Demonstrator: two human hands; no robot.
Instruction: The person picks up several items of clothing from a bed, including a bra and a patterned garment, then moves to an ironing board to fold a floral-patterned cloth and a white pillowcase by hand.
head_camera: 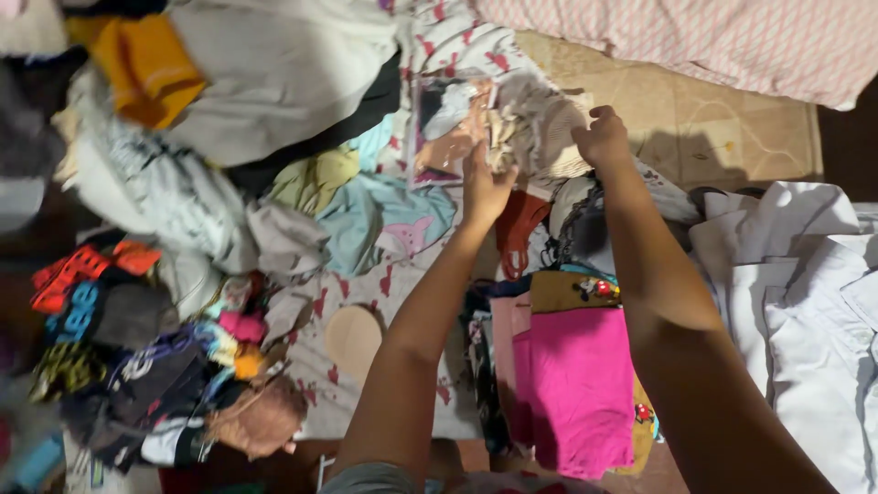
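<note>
Heaped clothes cover the bed [677,119] below me. Both my hands, left hand [485,187] and right hand [601,137], are closed on a beige lacy garment [535,123] beside a pink folded cloth [576,384].

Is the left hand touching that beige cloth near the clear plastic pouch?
Touching. The head view shows the left hand with its fingers closed on the beige cloth, no gap visible; the right hand grips the same cloth.

arms: both bare, no sleeves in view
left hand [485,187]: no rings or gloves
right hand [601,137]: bare, no wristwear
</note>
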